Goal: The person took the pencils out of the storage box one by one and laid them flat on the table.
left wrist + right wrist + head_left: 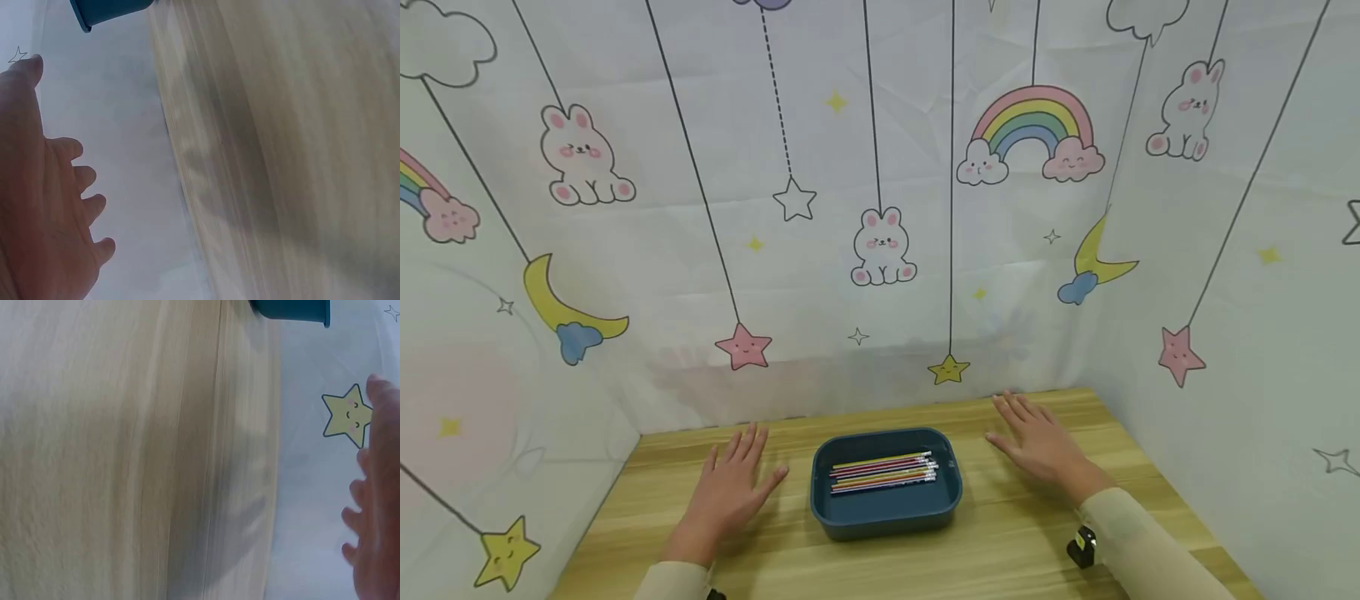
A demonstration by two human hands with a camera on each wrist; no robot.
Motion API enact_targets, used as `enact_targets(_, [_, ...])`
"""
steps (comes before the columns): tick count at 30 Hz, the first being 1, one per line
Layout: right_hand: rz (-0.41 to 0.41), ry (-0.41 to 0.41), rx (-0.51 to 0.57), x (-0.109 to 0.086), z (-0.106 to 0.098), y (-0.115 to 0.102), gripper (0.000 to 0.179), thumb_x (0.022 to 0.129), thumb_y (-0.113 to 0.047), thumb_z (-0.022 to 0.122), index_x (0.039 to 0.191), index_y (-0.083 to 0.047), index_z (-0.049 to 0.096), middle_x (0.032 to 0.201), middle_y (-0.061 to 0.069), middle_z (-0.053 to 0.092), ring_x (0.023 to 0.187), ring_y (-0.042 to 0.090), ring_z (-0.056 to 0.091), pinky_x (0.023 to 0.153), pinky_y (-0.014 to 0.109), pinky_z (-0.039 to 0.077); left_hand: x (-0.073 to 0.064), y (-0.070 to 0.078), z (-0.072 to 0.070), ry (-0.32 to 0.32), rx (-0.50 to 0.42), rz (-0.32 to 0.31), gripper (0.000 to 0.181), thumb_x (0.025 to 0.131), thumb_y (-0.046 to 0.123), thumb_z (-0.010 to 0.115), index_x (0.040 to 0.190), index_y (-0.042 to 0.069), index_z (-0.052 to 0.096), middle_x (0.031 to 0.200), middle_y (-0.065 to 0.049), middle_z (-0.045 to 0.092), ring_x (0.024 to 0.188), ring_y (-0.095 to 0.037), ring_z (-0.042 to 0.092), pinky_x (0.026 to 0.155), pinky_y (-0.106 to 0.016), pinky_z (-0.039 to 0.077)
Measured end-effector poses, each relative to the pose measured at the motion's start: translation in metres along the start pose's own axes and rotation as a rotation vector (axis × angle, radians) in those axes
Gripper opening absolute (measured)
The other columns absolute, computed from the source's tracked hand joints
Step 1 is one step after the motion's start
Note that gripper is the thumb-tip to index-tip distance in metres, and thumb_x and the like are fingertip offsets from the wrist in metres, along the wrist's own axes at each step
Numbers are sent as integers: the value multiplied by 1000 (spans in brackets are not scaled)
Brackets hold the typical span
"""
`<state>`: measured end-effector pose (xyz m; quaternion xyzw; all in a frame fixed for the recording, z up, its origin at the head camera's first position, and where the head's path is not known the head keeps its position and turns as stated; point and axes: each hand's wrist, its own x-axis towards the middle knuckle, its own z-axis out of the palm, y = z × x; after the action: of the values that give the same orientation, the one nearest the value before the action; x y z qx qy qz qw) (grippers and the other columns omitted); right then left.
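Observation:
A dark blue rectangular tray (891, 527) stands in the middle of the wooden table, between the two hands. Several striped pencils (883, 473) lie side by side in it, their white eraser ends to the right. My left hand (730, 483) is to the left of the tray, fingers spread and holding nothing; the left wrist view shows its palm raised over the table, with a shadow beneath. On the other side, my right hand (1037, 437) is spread out too, thumb toward the tray and nothing in its grasp. In the right wrist view a corner of the tray (294, 309) shows.
The wood-grained table (1000, 550) meets a white fabric backdrop (820, 283) at its back edge, printed with rabbits, stars and rainbows. More fabric closes off the left and right sides. A small black device (1082, 547) sits at the right wrist.

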<state>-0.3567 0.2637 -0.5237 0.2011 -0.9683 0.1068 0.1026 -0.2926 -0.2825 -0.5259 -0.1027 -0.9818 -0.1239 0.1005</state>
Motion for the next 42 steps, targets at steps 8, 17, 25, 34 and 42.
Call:
enact_targets(8, [-53,85,120,1,1,-11,77,111,-57,60,169,-8,48,168,18,51,152,49,48,122,72,35,3,4,-3,48,-79,51,84,111,56,60,172,3,37,176,-23,36,162,-49,31,128,-74,19])
enact_targets(17, [-136,97,288,-4,8,-24,69,111,-44,67,165,-5,51,163,21,55,149,50,50,120,72,38,0,17,0,120,-147,120,83,108,56,66,169,4,44,172,-23,44,160,-50,35,125,-75,26])
enact_targets(25, [-179,70,337,-7,7,-37,69,112,-42,67,168,-7,48,167,22,50,151,51,47,121,73,36,-2,38,3,94,-241,183,81,109,52,67,169,3,44,172,-25,42,159,-51,37,123,-77,30])
enact_targets(34, [-238,54,339,-5,4,-53,70,111,-40,67,169,-7,46,169,19,49,152,49,48,121,74,35,1,52,12,66,-265,206,85,107,55,68,170,4,43,173,-24,40,157,-50,40,121,-75,33])
enact_targets(42, [-281,21,344,0,7,-64,73,112,-44,65,171,-8,43,172,19,45,155,47,44,122,73,34,4,61,24,32,-256,207,92,103,60,72,167,1,46,171,-26,43,155,-50,43,120,-74,36])
